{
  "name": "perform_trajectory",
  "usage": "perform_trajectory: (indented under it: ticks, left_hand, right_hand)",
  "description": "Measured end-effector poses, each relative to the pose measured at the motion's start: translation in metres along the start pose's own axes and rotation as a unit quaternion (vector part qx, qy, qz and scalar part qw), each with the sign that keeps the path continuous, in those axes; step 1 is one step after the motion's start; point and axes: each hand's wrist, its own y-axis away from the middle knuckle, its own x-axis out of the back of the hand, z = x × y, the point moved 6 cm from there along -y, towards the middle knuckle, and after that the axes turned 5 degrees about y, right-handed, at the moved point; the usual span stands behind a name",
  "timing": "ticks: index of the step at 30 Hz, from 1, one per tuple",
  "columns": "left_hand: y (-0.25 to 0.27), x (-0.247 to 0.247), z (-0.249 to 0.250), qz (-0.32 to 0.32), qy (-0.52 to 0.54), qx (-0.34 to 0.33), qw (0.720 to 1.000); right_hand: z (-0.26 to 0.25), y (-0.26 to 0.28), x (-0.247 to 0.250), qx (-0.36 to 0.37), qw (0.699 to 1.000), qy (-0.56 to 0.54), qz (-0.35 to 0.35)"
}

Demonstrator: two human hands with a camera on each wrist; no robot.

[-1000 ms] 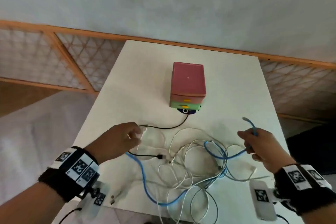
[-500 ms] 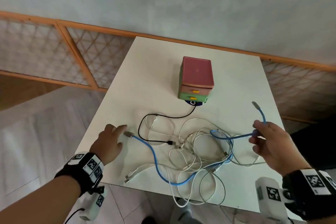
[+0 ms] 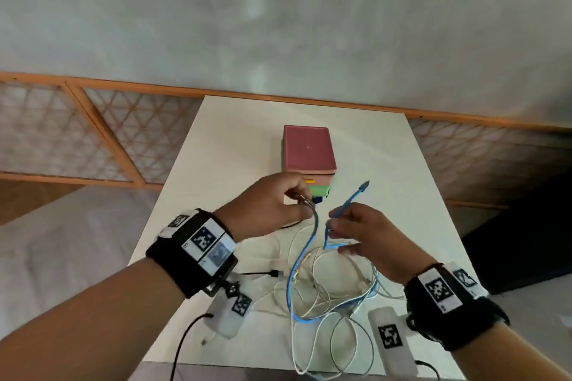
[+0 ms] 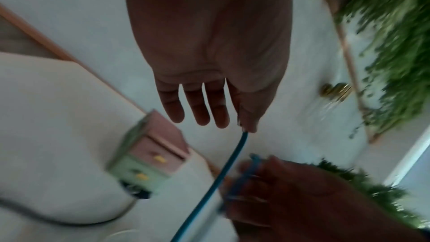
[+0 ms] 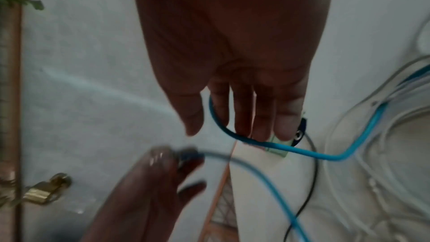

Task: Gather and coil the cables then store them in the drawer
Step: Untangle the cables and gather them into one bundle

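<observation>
A blue cable [image 3: 292,275] loops from the tangle on the white table [image 3: 235,148] up to both hands. My left hand [image 3: 305,202] pinches its metal plug end between thumb and forefinger, just in front of the small drawer box [image 3: 309,148]. My right hand [image 3: 334,219] pinches the same blue cable [image 5: 288,149] a little below its other plug [image 3: 365,185], which sticks upward. The hands are close together above the table. Several white cables [image 3: 337,291] and a black cable [image 3: 263,273] lie tangled beneath. The left wrist view shows the blue cable [image 4: 229,168] leaving my fingertips [image 4: 250,126].
The drawer box has a pink top, and its pink [image 4: 158,151] and green [image 3: 320,190] drawers are closed. White cable loops hang over the table's near edge [image 3: 309,362]. A wooden lattice rail [image 3: 102,139] runs behind the table. Green foliage [image 4: 395,43] shows in the left wrist view.
My left hand has taken the blue cable's plug off the table and lifted it rightward. The right hand moved left with the other end, so both hands now meet before the drawer box.
</observation>
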Motion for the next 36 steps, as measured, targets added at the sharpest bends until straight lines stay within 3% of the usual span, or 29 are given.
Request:
perform_trajectory:
  ticks: [3,6,10,13,17,20,22,25,28,30,32,36]
  left_hand:
    - [-0.036,-0.014,0.03,0.0,0.081,-0.004,0.997]
    - [-0.055,-0.016,0.026,0.036,0.158,0.053,0.985]
    - [-0.056,-0.038,0.022,-0.064,0.224,0.102,0.967]
    - [-0.058,-0.034,0.047,-0.07,0.212,0.052,0.973]
    - [-0.068,0.013,0.128,0.002,0.226,-0.078,0.971]
    - [-0.075,0.048,0.178,0.046,0.221,-0.146,0.963]
    - [-0.08,0.053,0.168,0.042,0.223,-0.122,0.966]
    - [-0.082,0.039,0.11,0.001,0.152,-0.02,0.988]
    - [-0.073,0.016,0.06,-0.038,0.116,0.071,0.99]
    - [-0.066,0.008,0.035,-0.036,0.013,0.097,0.995]
    - [-0.06,0.008,0.017,-0.014,-0.078,0.089,0.993]
    - [-0.044,0.002,0.036,-0.058,-0.135,0.036,0.988]
  right_hand:
    - [-0.03,-0.004,-0.025,0.059,0.997,0.011,-0.053]
    - [-0.048,-0.01,-0.023,0.078,0.997,-0.013,-0.024]
    - [-0.066,-0.012,-0.017,0.086,0.996,0.016,-0.018]
    - [-0.085,-0.006,-0.011,0.11,0.991,0.075,-0.014]
    - [-0.165,0.021,0.013,0.272,0.953,0.121,0.051]
    - [-0.213,0.035,0.029,0.356,0.932,0.058,0.026]
    - [-0.205,0.03,0.034,0.331,0.942,0.059,0.003]
    - [-0.154,0.007,0.04,0.218,0.972,0.081,0.021]
    - [-0.105,-0.004,0.04,0.127,0.988,0.077,0.034]
    - [-0.087,-0.007,0.035,0.107,0.991,0.067,0.037]
    - [-0.076,-0.009,0.025,0.101,0.993,0.056,0.036]
    - [-0.082,-0.006,0.0,0.16,0.986,0.034,0.043]
